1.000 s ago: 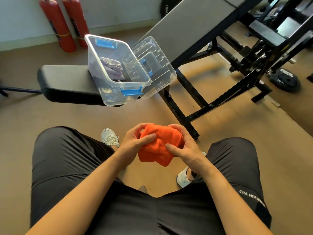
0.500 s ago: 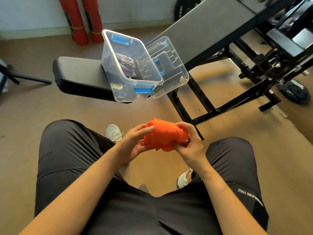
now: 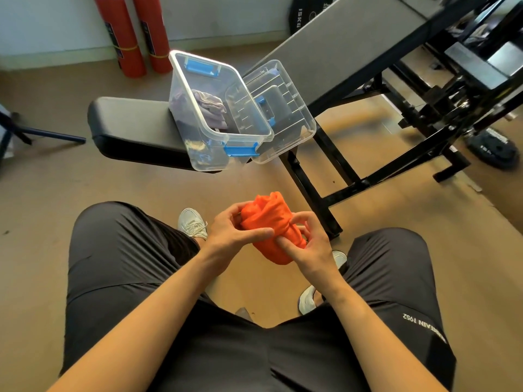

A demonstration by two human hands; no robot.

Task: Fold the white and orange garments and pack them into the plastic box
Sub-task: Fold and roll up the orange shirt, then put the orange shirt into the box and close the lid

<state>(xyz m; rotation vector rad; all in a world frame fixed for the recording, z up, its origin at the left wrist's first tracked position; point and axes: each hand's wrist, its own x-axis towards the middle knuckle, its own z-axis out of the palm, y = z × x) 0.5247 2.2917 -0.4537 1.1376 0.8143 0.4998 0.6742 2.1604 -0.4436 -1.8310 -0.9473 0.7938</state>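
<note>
An orange garment [image 3: 268, 224], rolled into a tight bundle, is held in the air well nearer the viewer than the clear plastic box [image 3: 210, 154]. The blue-latched box stands open on a counter [image 3: 127, 120], a crumpled pale garment [image 3: 209, 104] inside, its clear lid [image 3: 294, 120] propped against its right side.

The weight plate [image 3: 307, 12] reads "15KG"; the shorts [image 3: 396, 278] read "TAIN 1952", upside down.

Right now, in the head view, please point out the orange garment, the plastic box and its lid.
orange garment [image 3: 268, 219]: head view, on the upper part of the bunched cloth.
plastic box [image 3: 209, 148]: head view, on its clear near wall.
lid [image 3: 288, 120]: head view, on its ribbed middle panel.
</note>
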